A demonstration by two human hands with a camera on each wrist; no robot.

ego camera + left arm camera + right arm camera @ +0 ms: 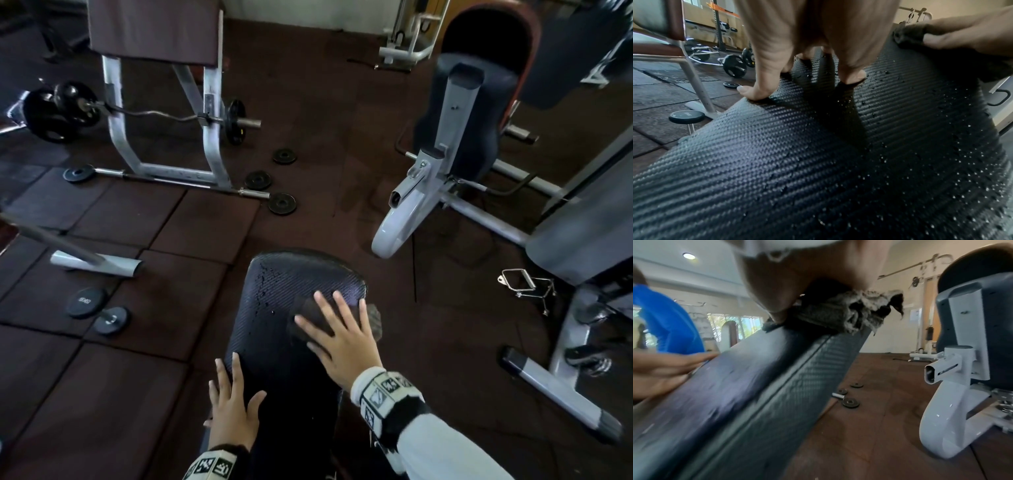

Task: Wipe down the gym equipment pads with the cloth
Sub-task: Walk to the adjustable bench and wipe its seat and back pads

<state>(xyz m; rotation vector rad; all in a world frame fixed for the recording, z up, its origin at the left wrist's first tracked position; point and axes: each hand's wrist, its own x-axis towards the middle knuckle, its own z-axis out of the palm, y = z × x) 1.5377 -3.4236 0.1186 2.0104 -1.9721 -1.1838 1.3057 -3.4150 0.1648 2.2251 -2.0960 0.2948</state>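
Observation:
A black textured bench pad (274, 308) runs away from me, speckled with water droplets (941, 146). My right hand (339, 329) lies flat with spread fingers on a dark grey cloth (375, 320), pressing it onto the pad's far right part; the crumpled cloth (849, 314) bulges over the pad's right edge (807, 369). My left hand (229, 404) rests open on the pad's near left edge, fingertips (754, 94) pressing the surface. Most of the cloth is hidden under the right palm.
A preacher-curl stand (164, 102) with a loaded bar stands at the back left. Loose weight plates (281, 203) and a dumbbell (97, 310) lie on the rubber floor. A grey machine (455, 154) stands at the right. A person in blue (668, 318) is nearby.

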